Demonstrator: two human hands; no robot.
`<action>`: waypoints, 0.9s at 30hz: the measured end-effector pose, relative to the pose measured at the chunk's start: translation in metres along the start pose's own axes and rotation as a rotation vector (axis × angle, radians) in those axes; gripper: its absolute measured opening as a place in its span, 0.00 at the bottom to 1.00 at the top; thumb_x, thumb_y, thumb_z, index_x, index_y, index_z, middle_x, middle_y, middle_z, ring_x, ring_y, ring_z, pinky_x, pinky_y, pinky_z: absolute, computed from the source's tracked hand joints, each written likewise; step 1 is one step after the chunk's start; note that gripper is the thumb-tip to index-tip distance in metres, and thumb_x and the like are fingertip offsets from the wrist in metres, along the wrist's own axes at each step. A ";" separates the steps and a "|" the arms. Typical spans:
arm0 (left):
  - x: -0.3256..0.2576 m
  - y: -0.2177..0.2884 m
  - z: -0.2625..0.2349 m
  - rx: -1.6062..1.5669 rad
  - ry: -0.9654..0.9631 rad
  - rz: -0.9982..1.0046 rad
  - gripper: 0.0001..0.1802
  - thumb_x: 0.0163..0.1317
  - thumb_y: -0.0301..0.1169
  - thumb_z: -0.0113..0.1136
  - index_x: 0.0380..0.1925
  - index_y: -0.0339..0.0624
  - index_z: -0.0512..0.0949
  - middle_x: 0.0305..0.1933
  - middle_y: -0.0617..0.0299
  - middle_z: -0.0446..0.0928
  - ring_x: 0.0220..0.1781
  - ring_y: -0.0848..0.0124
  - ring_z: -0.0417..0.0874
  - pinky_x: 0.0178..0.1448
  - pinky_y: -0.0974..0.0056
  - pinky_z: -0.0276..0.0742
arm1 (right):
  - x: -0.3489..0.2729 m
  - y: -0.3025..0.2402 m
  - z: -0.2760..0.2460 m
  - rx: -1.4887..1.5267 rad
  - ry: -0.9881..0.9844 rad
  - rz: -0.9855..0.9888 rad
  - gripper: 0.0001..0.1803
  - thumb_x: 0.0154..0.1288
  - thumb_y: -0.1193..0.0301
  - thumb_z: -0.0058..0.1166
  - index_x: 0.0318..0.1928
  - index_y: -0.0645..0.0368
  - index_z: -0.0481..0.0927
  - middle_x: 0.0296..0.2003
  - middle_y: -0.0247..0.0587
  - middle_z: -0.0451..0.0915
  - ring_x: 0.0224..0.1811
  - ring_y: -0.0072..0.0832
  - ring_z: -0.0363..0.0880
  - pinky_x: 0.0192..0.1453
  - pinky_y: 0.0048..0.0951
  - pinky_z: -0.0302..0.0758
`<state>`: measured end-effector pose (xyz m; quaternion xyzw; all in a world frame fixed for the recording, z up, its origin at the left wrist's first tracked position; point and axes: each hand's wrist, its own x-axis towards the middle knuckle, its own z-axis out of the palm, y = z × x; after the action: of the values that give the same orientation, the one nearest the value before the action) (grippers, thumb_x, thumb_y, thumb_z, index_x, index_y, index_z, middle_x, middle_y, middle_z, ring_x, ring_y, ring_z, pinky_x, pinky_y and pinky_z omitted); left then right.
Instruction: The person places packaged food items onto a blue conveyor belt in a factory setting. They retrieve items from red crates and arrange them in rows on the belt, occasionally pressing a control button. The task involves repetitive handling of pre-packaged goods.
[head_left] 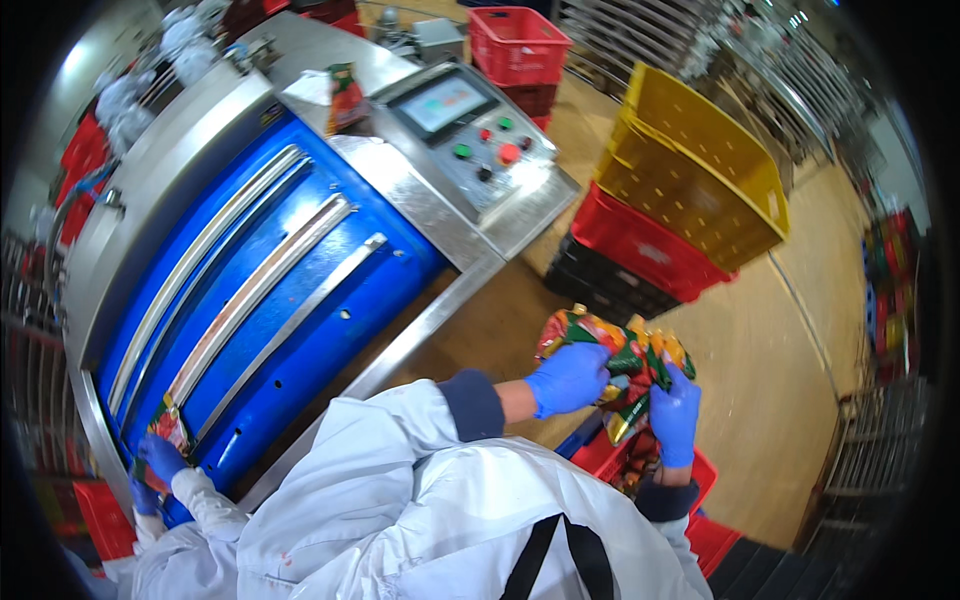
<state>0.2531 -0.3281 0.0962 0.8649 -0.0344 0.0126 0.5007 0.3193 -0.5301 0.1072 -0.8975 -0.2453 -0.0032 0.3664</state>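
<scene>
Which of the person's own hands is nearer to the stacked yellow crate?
The right. The right hand grips the colourful packets on the side toward the yellow crate; the left hand holds the same bunch on the side toward the blue machine, farther from the crate.

Right of centre in the frame, the left hand (568, 378) and right hand (676, 415), both in blue gloves, are gripping a bundle of colourful snack packets (625, 365) above a red crate (700, 470). At the lower left, another person's gloved hand (160, 457) is touching a packet on the blue machine (270, 290)
</scene>
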 end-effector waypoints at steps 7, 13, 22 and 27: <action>-0.076 -0.081 -0.177 0.343 0.702 -0.016 0.07 0.50 0.27 0.50 0.24 0.31 0.72 0.31 0.40 0.73 0.36 0.48 0.75 0.41 0.52 0.71 | 0.172 -0.181 0.152 -0.026 -0.350 -0.664 0.14 0.46 0.74 0.52 0.37 0.61 0.78 0.26 0.55 0.77 0.31 0.50 0.76 0.35 0.43 0.73; -0.117 -0.128 -0.272 -0.334 1.236 -0.387 0.18 0.54 0.23 0.41 0.44 0.32 0.73 0.36 0.51 0.76 0.32 0.65 0.78 0.36 0.65 0.75 | 0.254 -0.363 0.266 -0.083 -0.622 -1.159 0.12 0.48 0.74 0.51 0.37 0.60 0.78 0.29 0.55 0.77 0.34 0.50 0.77 0.38 0.43 0.73; -0.138 -0.145 -0.459 -0.684 1.386 -0.391 0.28 0.59 0.40 0.57 0.55 0.37 0.65 0.59 0.52 0.66 0.38 0.65 0.81 0.39 0.67 0.79 | 0.348 -0.534 0.397 0.367 -0.398 -1.401 0.19 0.48 0.63 0.58 0.42 0.55 0.77 0.40 0.50 0.77 0.45 0.45 0.75 0.50 0.39 0.72; -0.240 -0.224 -0.375 0.636 1.224 -0.886 0.41 0.48 0.28 0.62 0.63 0.37 0.56 0.63 0.48 0.63 0.51 0.59 0.77 0.52 0.62 0.74 | 0.324 -0.446 0.412 -0.031 -0.834 -1.004 0.18 0.47 0.68 0.58 0.41 0.60 0.79 0.36 0.50 0.80 0.42 0.36 0.79 0.47 0.34 0.73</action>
<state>0.0345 0.1192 0.0761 0.7388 0.5952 0.2926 0.1200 0.3355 0.1563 0.1581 -0.6052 -0.7561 0.1709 0.1814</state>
